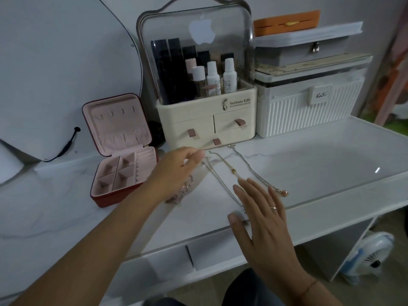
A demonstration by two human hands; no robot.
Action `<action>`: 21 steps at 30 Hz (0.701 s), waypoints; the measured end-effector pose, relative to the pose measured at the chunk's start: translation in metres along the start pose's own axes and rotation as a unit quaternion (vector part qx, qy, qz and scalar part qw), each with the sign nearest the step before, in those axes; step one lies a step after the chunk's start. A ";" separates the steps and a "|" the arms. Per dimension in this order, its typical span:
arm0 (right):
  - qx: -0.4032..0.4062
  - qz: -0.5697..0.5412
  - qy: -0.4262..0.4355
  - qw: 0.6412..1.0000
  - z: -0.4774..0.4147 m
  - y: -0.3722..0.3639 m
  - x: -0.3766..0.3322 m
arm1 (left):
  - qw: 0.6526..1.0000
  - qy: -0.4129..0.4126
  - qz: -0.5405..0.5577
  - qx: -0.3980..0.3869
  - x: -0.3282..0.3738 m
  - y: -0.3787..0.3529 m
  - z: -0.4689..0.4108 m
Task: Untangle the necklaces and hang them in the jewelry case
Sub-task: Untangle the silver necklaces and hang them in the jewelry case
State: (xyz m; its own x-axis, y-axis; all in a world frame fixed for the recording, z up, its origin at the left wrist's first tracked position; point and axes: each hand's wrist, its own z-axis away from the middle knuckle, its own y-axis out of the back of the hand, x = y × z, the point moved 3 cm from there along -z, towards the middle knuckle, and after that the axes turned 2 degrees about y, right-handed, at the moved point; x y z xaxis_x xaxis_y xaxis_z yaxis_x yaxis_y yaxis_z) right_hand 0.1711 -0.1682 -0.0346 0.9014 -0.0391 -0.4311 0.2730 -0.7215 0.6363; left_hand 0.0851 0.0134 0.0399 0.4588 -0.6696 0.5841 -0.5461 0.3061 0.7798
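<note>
The red jewelry case [103, 198] stands open at the left, its pink lid upright with a row of empty hooks [114, 112]. Several necklaces lie side by side on the white marble table [320, 164]: a gold chain with a bead [234, 171], a silver chain with a pink pendant [285, 192], and another silver chain [220, 182]. A rose-gold necklace [184, 187] lies bunched under my left wrist. My left hand [176, 168] has loosely curled fingers at the upper end of a chain; its fingertips are hidden. My right hand [262, 219] hovers flat over the chains' lower ends.
A cream cosmetics organiser [209, 120] with small drawers stands just behind the necklaces, and a white ribbed box [309, 115] stacked with cases is to its right. A mirror [55, 74] leans at the back left. A small fan [371, 257] sits on the floor under the table's right end.
</note>
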 end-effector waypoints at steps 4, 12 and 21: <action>-0.062 -0.065 0.024 0.996 -0.035 -0.005 -0.030 | 0.996 -0.001 0.057 0.064 -0.026 0.026 0.050; -0.265 -0.081 -0.003 0.961 -0.093 -0.055 -0.060 | 0.997 0.062 0.021 0.040 -0.053 0.018 0.091; -0.128 -0.128 -0.053 0.982 -0.079 -0.061 -0.046 | 0.994 0.074 -0.023 0.079 -0.053 0.007 0.074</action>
State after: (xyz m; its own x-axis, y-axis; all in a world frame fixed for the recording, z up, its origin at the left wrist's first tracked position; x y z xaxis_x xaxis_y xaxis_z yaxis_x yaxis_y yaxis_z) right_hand 0.1396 -0.0678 -0.0026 0.7556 0.0387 -0.6539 0.5741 -0.5198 0.6326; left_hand 0.0045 0.0008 -0.0020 0.5779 -0.5700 0.5840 -0.6200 0.1586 0.7684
